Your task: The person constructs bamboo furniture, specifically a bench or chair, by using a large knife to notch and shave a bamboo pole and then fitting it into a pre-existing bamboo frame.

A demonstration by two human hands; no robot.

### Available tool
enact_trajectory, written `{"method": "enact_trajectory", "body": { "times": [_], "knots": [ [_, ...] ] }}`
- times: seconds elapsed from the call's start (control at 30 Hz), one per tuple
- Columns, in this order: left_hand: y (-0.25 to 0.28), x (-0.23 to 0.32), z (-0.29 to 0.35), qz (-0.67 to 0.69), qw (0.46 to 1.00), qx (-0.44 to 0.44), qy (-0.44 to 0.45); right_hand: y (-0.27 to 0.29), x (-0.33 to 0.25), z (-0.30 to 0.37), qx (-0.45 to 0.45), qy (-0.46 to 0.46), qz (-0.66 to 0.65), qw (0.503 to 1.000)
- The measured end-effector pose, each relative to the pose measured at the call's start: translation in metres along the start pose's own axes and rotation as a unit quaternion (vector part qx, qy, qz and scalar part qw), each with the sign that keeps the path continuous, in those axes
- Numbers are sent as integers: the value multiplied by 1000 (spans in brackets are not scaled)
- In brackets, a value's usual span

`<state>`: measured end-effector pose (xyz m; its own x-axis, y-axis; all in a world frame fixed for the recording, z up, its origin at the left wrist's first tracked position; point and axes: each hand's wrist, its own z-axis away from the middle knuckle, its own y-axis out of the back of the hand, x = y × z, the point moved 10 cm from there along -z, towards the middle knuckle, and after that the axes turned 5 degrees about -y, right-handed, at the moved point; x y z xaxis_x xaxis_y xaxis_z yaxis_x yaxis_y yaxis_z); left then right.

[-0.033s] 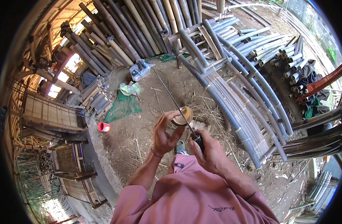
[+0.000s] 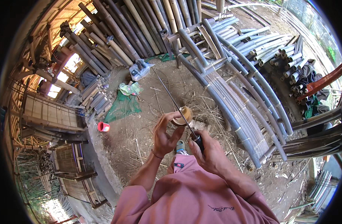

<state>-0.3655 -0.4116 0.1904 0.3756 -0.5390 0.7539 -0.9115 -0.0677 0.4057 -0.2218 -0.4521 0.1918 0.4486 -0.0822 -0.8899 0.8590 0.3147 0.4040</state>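
Note:
My left hand (image 2: 164, 138) curls its fingers and thumb around a short, pale yellow-brown round piece (image 2: 186, 112), which looks like a cut section of bamboo. Gripped by its black handle in my right hand (image 2: 212, 152) is a long tool with a thin, dark, straight blade (image 2: 167, 89). The blade slants up and to the left, crossing over the round piece close to my left fingers. Whether its edge touches the piece I cannot tell. Both hands are in front of my body, above the littered ground.
A bamboo lounge chair (image 2: 234, 106) stands close on the right. Bamboo poles (image 2: 130, 28) lean at the back, and more lie piled (image 2: 270, 46) at the far right. A red container (image 2: 103, 127), green netting (image 2: 120, 109) and a plastic bag (image 2: 141, 71) lie to the left.

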Motion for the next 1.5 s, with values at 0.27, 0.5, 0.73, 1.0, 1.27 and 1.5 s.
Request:
{"method": "enact_trajectory", "body": {
  "times": [0.27, 0.5, 0.73, 1.0, 1.27, 1.5],
  "knots": [
    [1, 2, 4, -5, 1000, 7, 13, -4, -2, 4, 4, 14, 12, 1000],
    [-1, -2, 7, -21, 999, 6, 47, -6, -1, 8, 10, 24, 27, 999],
    [-3, 2, 2, -20, 1000, 21, 10, -3, -1, 9, 7, 28, 21, 999],
    [-4, 0, 0, -9, 1000, 14, 4, 0, 0, 4, 3, 19, 0, 1000],
    [11, 7, -14, 26, 999, 41, -19, 16, 4, -9, -21, -41, -12, 999],
    [10, 25, -57, -31, 992, -76, -94, 31, 15, -19, -11, -83, -45, 995]
  ]
}}
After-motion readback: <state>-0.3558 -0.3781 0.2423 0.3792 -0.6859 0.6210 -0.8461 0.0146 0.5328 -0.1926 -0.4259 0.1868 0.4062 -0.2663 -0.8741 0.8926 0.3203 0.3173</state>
